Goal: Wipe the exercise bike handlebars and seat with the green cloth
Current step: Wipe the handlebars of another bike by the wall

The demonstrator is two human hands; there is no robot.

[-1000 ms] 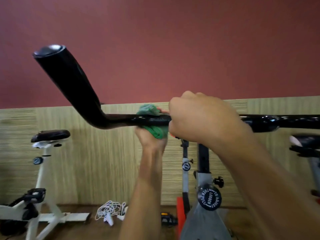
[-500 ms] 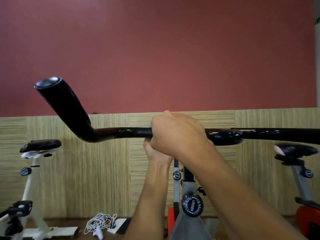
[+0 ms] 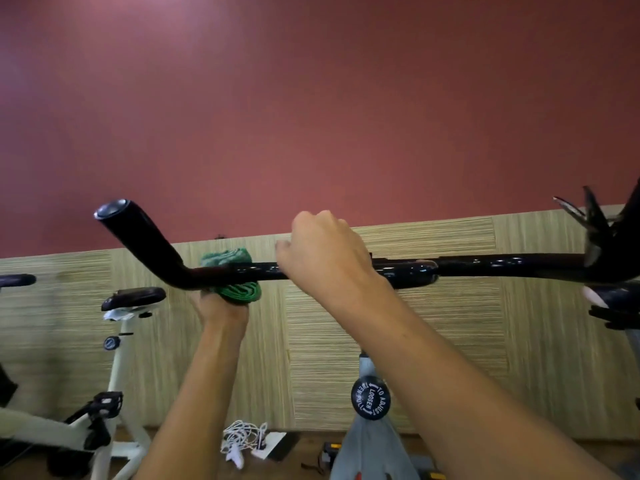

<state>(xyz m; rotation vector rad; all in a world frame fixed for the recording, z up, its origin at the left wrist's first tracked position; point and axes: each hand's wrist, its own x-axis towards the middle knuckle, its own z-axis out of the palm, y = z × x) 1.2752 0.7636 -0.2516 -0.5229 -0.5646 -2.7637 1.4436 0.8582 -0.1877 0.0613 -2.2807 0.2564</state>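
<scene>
Beside the right hand [image 3: 325, 251] clenching the handlebar [image 3: 485, 266], the left hand [image 3: 221, 306] grips the green cloth [image 3: 239, 292] — wrapped round the bar.

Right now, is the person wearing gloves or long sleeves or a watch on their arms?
No. The left hand and the right hand are both bare, with no gloves. Both forearms are uncovered as far as the picture shows, so no sleeves reach them. No watch, bracelet or ring can be seen on either one.

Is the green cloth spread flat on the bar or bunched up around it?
Bunched. The green cloth shows above and below the handlebar, and the left hand grips it from underneath.
</scene>
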